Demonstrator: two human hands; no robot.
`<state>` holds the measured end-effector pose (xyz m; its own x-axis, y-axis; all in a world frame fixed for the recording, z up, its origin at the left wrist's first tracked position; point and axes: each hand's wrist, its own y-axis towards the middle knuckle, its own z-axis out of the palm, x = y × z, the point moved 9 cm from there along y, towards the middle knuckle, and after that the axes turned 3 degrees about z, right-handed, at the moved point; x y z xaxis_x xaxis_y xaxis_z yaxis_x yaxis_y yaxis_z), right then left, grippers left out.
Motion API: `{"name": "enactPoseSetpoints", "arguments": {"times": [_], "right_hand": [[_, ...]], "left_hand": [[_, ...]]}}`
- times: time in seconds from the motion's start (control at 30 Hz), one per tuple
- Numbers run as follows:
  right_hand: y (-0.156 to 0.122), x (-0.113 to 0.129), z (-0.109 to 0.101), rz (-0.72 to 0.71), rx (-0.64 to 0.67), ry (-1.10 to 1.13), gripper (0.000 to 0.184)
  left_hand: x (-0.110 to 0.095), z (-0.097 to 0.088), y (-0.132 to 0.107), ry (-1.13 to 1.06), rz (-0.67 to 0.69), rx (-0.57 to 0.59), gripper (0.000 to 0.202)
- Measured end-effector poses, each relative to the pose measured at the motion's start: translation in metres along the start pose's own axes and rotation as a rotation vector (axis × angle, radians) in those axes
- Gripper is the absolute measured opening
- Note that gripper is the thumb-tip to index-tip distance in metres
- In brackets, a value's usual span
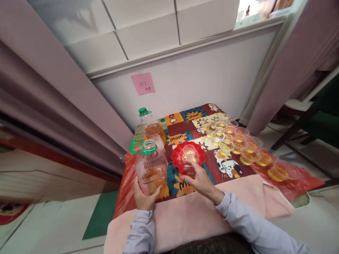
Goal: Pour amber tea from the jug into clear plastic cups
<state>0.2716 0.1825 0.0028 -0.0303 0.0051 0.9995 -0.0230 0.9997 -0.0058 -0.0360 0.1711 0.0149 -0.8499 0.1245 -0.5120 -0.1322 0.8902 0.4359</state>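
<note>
My left hand (146, 195) is wrapped round the lower part of a large clear plastic jug (151, 165), uncapped, with a green handle and amber liquid low inside. It stands upright at the table's left. My right hand (198, 179) has its fingers spread at the near rim of a red scalloped bowl (176, 155). In that bowl sits a clear plastic cup (189, 151) with a little yellowish liquid; whether my fingertips touch cup or bowl I cannot tell. Behind the held jug is a second jug (152, 127) with a green cap, also holding amber liquid.
Several clear cups (239, 143) of yellow liquid stand in rows along the table's right side. Another clear cup (158, 141) is between the jugs. A pink towel (185, 215) covers the near edge. Behind the table rises a white wall (190, 81) with a pink note (143, 83).
</note>
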Motion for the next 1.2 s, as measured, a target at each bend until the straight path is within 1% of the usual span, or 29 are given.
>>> {"name": "enactPoseSetpoints", "arguments": {"times": [0.07, 0.13, 0.2, 0.27, 0.37, 0.43, 0.5, 0.63, 0.7, 0.9, 0.97, 1.03, 1.2], "right_hand": [[-0.007, -0.004, 0.026, 0.112, 0.105, 0.129, 0.094], [-0.01, -0.003, 0.043, 0.177, 0.166, 0.238, 0.114], [-0.012, 0.003, 0.053, 0.194, 0.197, 0.337, 0.127], [-0.011, 0.009, 0.056, 0.179, 0.203, 0.43, 0.133], [-0.013, 0.011, 0.058, 0.17, 0.201, 0.538, 0.129], [-0.015, 0.007, 0.059, 0.198, 0.204, 0.567, 0.122], [-0.018, 0.001, 0.06, 0.232, 0.197, 0.575, 0.118], [-0.023, -0.009, 0.058, 0.286, 0.146, 0.558, 0.13], [-0.025, -0.011, 0.059, 0.301, 0.135, 0.547, 0.132], [-0.025, -0.011, 0.064, 0.316, 0.137, 0.57, 0.117], [-0.024, -0.011, 0.065, 0.306, 0.139, 0.585, 0.112], [-0.023, -0.011, 0.066, 0.297, 0.139, 0.598, 0.11], [-0.02, -0.01, 0.067, 0.302, 0.14, 0.602, 0.115]], "left_hand": [[-0.011, -0.007, -0.003, -0.053, 0.049, -0.064, 0.105], [-0.026, -0.013, -0.004, -0.064, 0.136, -0.103, 0.107], [-0.041, -0.018, -0.005, -0.03, 0.232, -0.093, 0.109], [-0.051, -0.02, -0.005, 0.013, 0.31, -0.055, 0.111], [-0.057, -0.021, -0.004, 0.102, 0.363, 0.018, 0.114], [-0.061, -0.023, -0.004, 0.171, 0.358, 0.056, 0.116], [-0.066, -0.025, -0.003, 0.234, 0.333, 0.091, 0.116], [-0.079, -0.031, -0.001, 0.336, 0.278, 0.173, 0.112], [-0.083, -0.034, 0.002, 0.378, 0.263, 0.222, 0.112], [-0.086, -0.038, 0.01, 0.454, 0.231, 0.348, 0.109], [-0.087, -0.039, 0.014, 0.471, 0.217, 0.376, 0.109], [-0.09, -0.04, 0.017, 0.486, 0.209, 0.396, 0.108], [-0.097, -0.041, 0.022, 0.531, 0.2, 0.414, 0.106]]}}
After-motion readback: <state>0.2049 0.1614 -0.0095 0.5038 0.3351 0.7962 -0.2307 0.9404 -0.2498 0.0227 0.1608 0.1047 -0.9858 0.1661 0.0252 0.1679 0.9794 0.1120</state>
